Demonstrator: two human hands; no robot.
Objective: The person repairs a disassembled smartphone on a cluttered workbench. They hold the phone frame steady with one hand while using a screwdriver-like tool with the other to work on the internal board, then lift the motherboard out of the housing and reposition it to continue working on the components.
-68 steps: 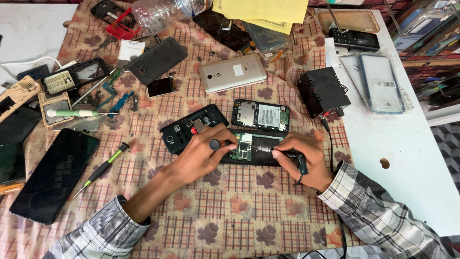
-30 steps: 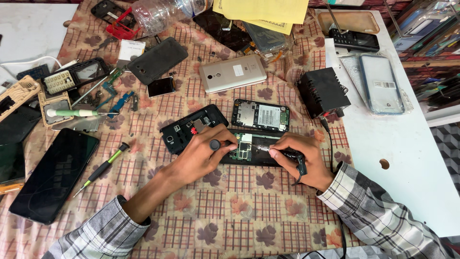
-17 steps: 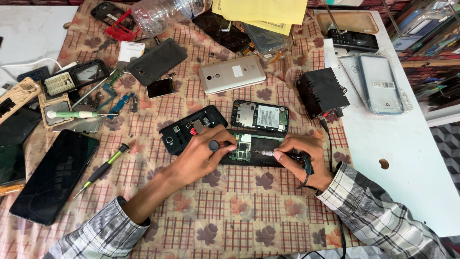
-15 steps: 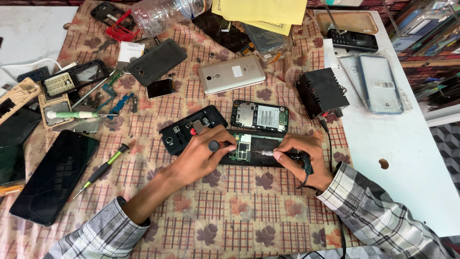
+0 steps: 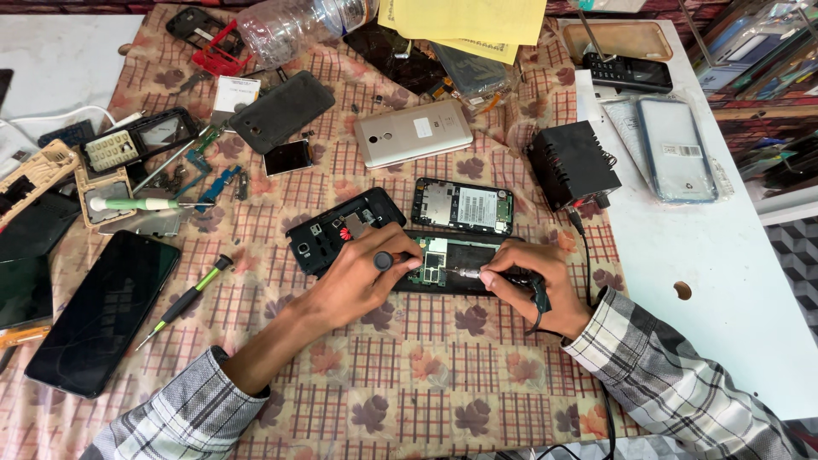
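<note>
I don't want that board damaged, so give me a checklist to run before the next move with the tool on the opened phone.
1. Tool tip on the circuit board: ok, the metal tip of the corded tool meets the board's right edge.
2. Right hand grips the tool: ok.
3. Left hand steadies the work: ok, it holds a black-capped screwdriver at the board.
4. Opened phone flat on the cloth: ok.
5. Cord clear of the parts: ok, it runs back under the wrist.
6. Tip hot or powered: cannot tell.

White worktop (image 5: 724, 281) under a checked cloth (image 5: 409, 375); on the cloth: opened phones (image 5: 464, 206), screwdriver (image 5: 183, 300), bottle (image 5: 298, 25), black adapter (image 5: 573, 162).
</note>
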